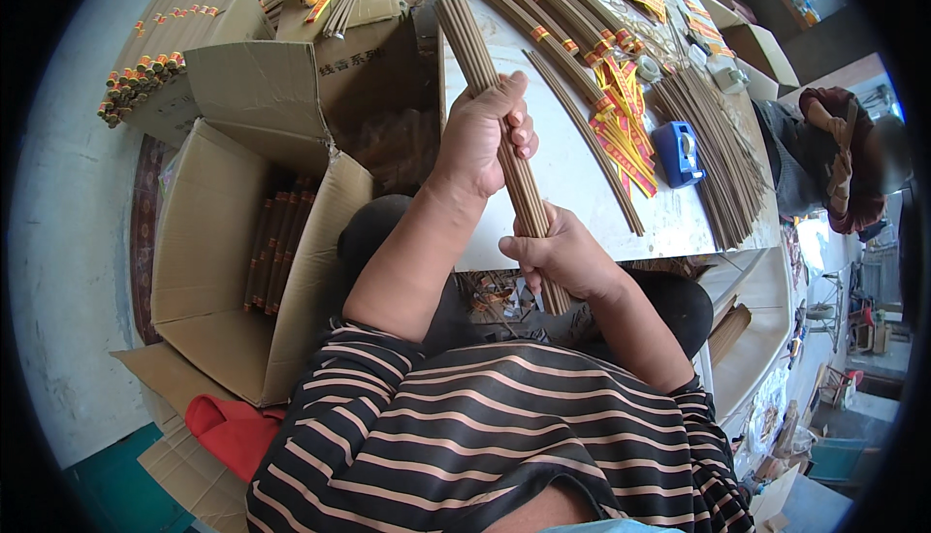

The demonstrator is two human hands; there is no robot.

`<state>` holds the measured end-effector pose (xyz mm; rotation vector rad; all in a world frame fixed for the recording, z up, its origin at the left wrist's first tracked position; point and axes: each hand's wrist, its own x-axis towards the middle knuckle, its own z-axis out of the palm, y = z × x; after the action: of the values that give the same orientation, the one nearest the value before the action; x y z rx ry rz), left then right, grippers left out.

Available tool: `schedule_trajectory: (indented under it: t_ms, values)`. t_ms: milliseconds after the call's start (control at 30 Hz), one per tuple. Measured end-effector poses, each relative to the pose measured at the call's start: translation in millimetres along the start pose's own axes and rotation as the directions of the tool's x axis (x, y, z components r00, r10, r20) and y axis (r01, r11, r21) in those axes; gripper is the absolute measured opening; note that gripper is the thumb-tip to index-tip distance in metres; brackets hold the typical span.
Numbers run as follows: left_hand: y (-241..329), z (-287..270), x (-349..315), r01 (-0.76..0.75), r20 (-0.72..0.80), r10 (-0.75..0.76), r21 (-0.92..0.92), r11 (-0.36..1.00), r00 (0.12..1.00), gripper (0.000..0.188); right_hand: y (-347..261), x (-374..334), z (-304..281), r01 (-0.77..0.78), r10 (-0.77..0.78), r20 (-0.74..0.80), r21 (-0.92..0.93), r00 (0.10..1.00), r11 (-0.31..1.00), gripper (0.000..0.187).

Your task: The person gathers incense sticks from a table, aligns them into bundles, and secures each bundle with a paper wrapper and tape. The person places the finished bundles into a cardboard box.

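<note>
An open carton (pixel 184 242) gapes at left, the left hand (pixel 485 135) wraps tight round the incense-stick bundle (pixel 521 179) slanting over the near edge of the bench (pixel 477 242), and the right hand (pixel 562 252) clasps its lower end, presumably against splaying.

The scene is viewed from the wearer's head, behind the near edge of the white worktop (pixel 572 184), with the lens tilted steeply down and forward over the striped shirt (pixel 485 417). The left hand (pixel 482 135) and right hand (pixel 562 254) are shown close up, the worktop's far end farther off; straight edges are bent by the fisheye.
</note>
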<state>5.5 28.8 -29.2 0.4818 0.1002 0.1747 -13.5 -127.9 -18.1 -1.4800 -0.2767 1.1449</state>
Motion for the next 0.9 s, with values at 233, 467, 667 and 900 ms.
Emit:
schedule_trajectory:
  t_ms: [233, 467, 667, 900]
  values:
    - [-4.5, 9.5, -2.7, -0.037, -0.189, 0.080, 0.220, 0.975, 0.979, 0.022, 8.1, 10.8, -1.6, 0.014, -0.097, -0.208, -0.367, 0.973, 0.930, 0.023]
    - [3.9, 3.0, -3.2, 0.030, 0.062, -0.025, -0.090, 0.996, 0.998, 0.018, -7.4, -3.8, 1.0, -0.051, 0.041, 0.079, 0.126, 0.996, 0.991, 0.021]
    - [1.6, 6.6, -4.8, -0.055, -0.065, 0.060, 0.078, 0.995, 0.996, 0.016, -4.1, 0.6, 3.3, 0.029, -0.039, -0.049, -0.184, 0.998, 0.982, 0.021]
    - [1.0, 11.0, -6.2, -0.096, -0.141, 0.124, 0.188, 0.977, 0.982, 0.017, -8.0, 1.8, 3.9, -0.012, 0.006, -0.058, -0.098, 0.998, 0.995, 0.020]
